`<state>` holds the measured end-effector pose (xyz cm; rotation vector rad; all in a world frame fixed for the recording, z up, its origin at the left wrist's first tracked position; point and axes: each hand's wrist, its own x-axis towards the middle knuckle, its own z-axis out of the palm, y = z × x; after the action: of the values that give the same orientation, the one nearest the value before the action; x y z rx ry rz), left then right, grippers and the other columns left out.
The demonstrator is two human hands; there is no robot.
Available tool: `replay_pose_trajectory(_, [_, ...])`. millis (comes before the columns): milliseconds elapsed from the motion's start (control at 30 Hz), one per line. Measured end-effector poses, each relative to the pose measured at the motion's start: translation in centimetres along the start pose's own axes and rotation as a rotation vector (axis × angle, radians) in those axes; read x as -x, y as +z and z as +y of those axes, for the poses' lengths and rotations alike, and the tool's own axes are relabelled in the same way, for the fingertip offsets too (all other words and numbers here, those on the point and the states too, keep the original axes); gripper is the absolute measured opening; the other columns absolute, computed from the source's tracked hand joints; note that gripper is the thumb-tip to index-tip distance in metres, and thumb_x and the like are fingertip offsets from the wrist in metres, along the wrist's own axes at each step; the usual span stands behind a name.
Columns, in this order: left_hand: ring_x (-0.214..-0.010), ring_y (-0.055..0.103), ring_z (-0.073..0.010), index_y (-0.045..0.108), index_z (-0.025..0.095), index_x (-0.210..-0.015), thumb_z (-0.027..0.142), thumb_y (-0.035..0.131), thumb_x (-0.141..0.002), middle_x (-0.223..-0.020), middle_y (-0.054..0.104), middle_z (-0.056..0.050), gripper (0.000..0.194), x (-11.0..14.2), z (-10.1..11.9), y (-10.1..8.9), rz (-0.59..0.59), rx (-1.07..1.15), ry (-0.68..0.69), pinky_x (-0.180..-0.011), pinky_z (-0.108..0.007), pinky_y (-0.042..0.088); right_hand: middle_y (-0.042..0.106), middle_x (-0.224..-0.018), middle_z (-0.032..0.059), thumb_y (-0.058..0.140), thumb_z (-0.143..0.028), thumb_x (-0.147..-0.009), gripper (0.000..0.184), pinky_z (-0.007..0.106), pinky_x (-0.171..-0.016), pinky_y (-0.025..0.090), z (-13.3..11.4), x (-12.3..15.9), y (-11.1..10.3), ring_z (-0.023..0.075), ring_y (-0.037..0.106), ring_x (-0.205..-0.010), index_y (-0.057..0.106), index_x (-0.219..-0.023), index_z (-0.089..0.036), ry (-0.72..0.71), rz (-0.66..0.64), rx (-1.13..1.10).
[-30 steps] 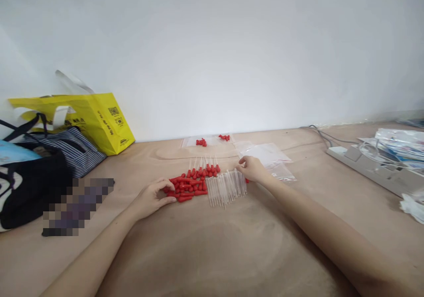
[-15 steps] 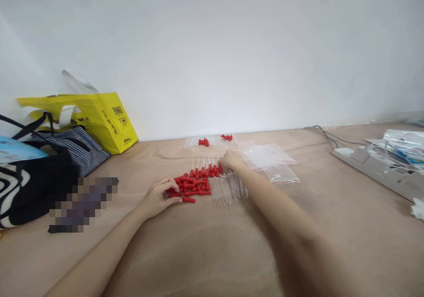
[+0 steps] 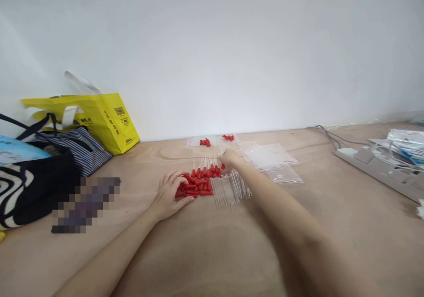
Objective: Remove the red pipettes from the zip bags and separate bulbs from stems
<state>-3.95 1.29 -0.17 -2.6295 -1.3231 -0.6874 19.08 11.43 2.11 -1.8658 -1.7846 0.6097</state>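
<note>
A heap of small red rubber bulbs (image 3: 198,186) lies on the wooden table (image 3: 212,244), with a row of clear glass tubes (image 3: 232,187) just to its right. Behind them lie several assembled droppers (image 3: 207,167) with red bulbs. My left hand (image 3: 170,194) rests on the left edge of the red heap, its fingers spread over the bulbs. My right hand (image 3: 229,158) reaches over the tubes to the far end of the droppers, fingers curled down; I cannot see what they grip.
Clear zip bags (image 3: 271,160) lie right of my right hand, two more with red bulbs (image 3: 215,140) by the wall. A yellow bag (image 3: 99,118), a striped bag (image 3: 73,149) and a black bag (image 3: 33,186) stand left. A power strip (image 3: 380,171) and packets (image 3: 406,144) lie right.
My right hand moved left from the right end of the tubes to the back of the droppers. My left hand slid right onto the red bulbs and spread its fingers.
</note>
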Motion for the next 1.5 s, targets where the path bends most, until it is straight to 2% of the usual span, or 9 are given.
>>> replay_pose_trajectory(67, [-0.11, 0.039, -0.026, 0.047, 0.021, -0.093, 0.043, 0.056, -0.073, -0.118, 0.046, -0.01, 0.031, 0.1, -0.1, -0.2, 0.002, -0.001, 0.027, -0.089, -0.044, 0.029, 0.059, -0.066, 0.0045, 0.053, -0.015, -0.075, 0.01, 0.02, -0.052, 0.042, 0.8, 1.0, -1.2, 0.0122, 0.057, -0.06, 0.059, -0.071, -0.009, -0.043, 0.002, -0.127])
replay_pose_trajectory(200, [-0.108, 0.041, -0.0263, 0.05, 0.02, -0.095, 0.042, 0.056, -0.071, -0.115, 0.05, -0.01, 0.033, 0.3, 0.8, -0.2, 0.077, -0.016, 0.087, -0.089, -0.044, 0.03, 0.055, -0.063, -0.0018, 0.044, -0.014, -0.077, 0.011, 0.018, -0.049, 0.041, 3.4, 4.3, -3.4, 0.0067, 0.053, -0.05, 0.053, -0.082, -0.013, -0.115, 0.03, -0.376])
replay_pose_trajectory(433, [-0.095, 0.053, -0.0212, 0.057, 0.021, -0.098, 0.033, 0.055, -0.076, -0.096, 0.065, -0.004, 0.026, -2.0, 7.3, 1.9, 0.341, -0.011, 0.219, -0.094, -0.043, 0.026, 0.057, -0.06, -0.002, 0.069, -0.036, -0.059, 0.026, 0.022, -0.054, 0.041, 7.1, 11.2, -2.2, 0.0094, 0.052, -0.055, 0.054, -0.068, -0.017, -0.306, 0.085, -0.912])
replay_pose_trajectory(567, [-0.092, 0.055, -0.0196, 0.059, 0.021, -0.097, 0.03, 0.052, -0.08, -0.092, 0.067, -0.001, 0.02, -3.3, 9.6, 3.1, 0.368, 0.016, 0.276, -0.095, -0.044, 0.025, 0.062, -0.064, 0.0005, 0.071, -0.038, -0.058, 0.026, 0.025, -0.058, 0.042, 7.2, 13.1, -1.0, 0.0114, 0.055, -0.059, 0.059, -0.066, -0.017, -0.371, 0.071, -0.855])
replay_pose_trajectory(700, [-0.083, 0.058, -0.0177, 0.062, 0.022, -0.082, 0.024, 0.052, -0.081, -0.078, 0.069, 0.002, 0.011, -3.3, 9.2, 3.2, 0.407, -0.037, 0.272, -0.097, -0.048, 0.021, 0.064, -0.064, 0.0022, 0.064, -0.041, -0.067, 0.024, 0.026, -0.058, 0.044, 7.9, 13.2, -1.3, 0.0126, 0.056, -0.06, 0.062, -0.068, -0.017, -0.459, 0.091, -0.712])
replay_pose_trajectory(800, [-0.082, 0.059, -0.0185, 0.063, 0.022, -0.08, 0.024, 0.052, -0.08, -0.076, 0.069, 0.002, 0.011, -3.1, 8.7, 3.1, 0.425, -0.072, 0.256, -0.098, -0.051, 0.02, 0.066, -0.067, 0.002, 0.059, -0.037, -0.074, 0.018, 0.032, -0.071, 0.042, 8.7, 13.0, -1.9, 0.0137, 0.057, -0.067, 0.065, -0.074, -0.02, -0.666, 0.268, -0.353])
replay_pose_trajectory(1000, [-0.096, 0.058, -0.0211, 0.063, 0.022, -0.085, 0.02, 0.052, -0.08, -0.092, 0.068, 0.001, 0.012, -3.2, 9.3, 3.3, 0.438, -0.088, 0.361, -0.101, -0.054, 0.017, 0.068, -0.089, -0.0022, 0.056, -0.028, -0.079, 0.013, 0.045, -0.099, 0.017, 8.0, 13.2, -0.8, 0.017, 0.056, -0.093, 0.063, -0.09, -0.025, -1.033, 0.653, 0.286])
replay_pose_trajectory(1300, [-0.103, 0.055, -0.0211, 0.064, 0.021, -0.08, 0.02, 0.051, -0.081, -0.096, 0.068, 0.001, 0.013, -2.8, 9.0, 3.2, 0.403, -0.118, 0.445, -0.104, -0.056, 0.01, 0.069, -0.085, -0.0051, 0.051, -0.018, -0.08, 0.012, 0.048, -0.103, -0.002, 8.3, 13.2, 0.0, 0.0154, 0.055, -0.1, 0.061, -0.08, -0.024, -1.087, 0.724, 0.326])
replay_pose_trajectory(1500, [-0.103, 0.055, -0.0226, 0.065, 0.024, -0.082, 0.014, 0.047, -0.08, -0.091, 0.069, 0.001, 0.02, -2.6, 9.5, 2.7, 0.362, -0.132, 0.427, -0.102, -0.06, 0.008, 0.068, -0.09, -0.003, 0.045, -0.021, -0.083, 0.018, 0.048, -0.103, -0.006, 8.0, 14.0, -0.2, 0.0168, 0.052, -0.106, 0.062, -0.082, -0.027, -0.991, 0.59, 0.353])
